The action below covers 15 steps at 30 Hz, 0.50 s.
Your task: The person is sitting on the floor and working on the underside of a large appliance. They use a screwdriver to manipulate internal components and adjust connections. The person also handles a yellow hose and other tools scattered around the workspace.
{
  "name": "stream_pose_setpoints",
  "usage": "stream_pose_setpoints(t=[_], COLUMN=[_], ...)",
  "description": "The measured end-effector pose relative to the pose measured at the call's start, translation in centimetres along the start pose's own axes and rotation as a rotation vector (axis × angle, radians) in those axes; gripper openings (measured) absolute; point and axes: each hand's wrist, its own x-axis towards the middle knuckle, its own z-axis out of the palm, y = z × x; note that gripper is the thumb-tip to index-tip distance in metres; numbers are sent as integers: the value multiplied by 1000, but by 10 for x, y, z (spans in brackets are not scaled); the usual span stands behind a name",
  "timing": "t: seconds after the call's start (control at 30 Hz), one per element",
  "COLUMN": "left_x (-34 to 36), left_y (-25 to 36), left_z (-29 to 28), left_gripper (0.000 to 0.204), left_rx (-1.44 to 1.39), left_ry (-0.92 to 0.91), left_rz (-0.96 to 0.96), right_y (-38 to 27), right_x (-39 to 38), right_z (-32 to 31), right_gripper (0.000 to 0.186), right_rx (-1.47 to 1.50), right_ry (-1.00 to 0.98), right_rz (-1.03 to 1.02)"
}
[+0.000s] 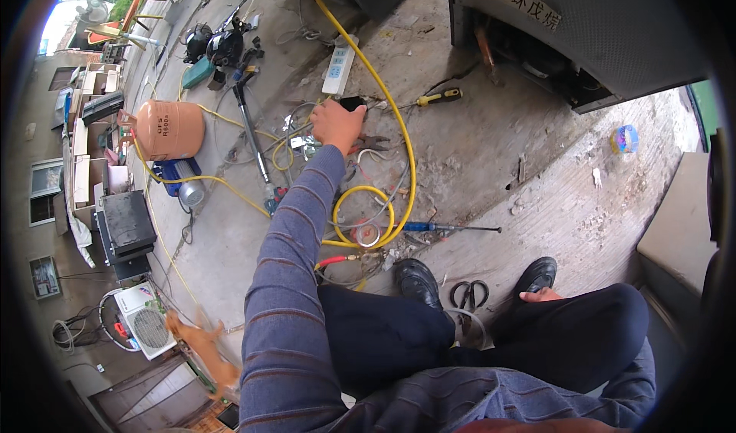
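My left hand [337, 125] reaches far forward over the concrete. It is closed around a small black block-like object [353, 104], whose exact kind I cannot make out; the fingertips are partly hidden. Just beyond lies a white power strip [338, 68] with blue sockets. Pliers with reddish handles [369, 143] are on the ground right of the wrist. A yellow-handled screwdriver [439, 97] lies farther right. My right hand [541, 295] shows only in part, low beside my right shoe and mostly covered by the knee; its grip cannot be seen.
A yellow hose [406, 126] loops across the floor. Nearby are a blue-handled screwdriver [452, 227], black scissors [468, 295], an orange gas cylinder [170, 130] and black compressors [218, 46]. A grey appliance [583, 34] stands far right, a tape roll [625, 139] below it. A brown dog [205, 349] is at lower left.
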Motion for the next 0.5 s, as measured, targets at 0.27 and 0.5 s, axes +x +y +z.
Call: stream_pose_setpoints(t=[0.27, 0.5], left_x=[-10, -83], left_y=[2, 21], left_z=[8, -25], left_gripper=[64, 56], left_rx=[-20, -52], left_ry=[-22, -143], left_rz=[-15, 339], right_y=[8, 6], right_x=[15, 11], right_z=[-6, -9], right_gripper=[49, 47], right_rx=[-2, -42], right_ry=[-118, -118], right_rz=[-18, -8])
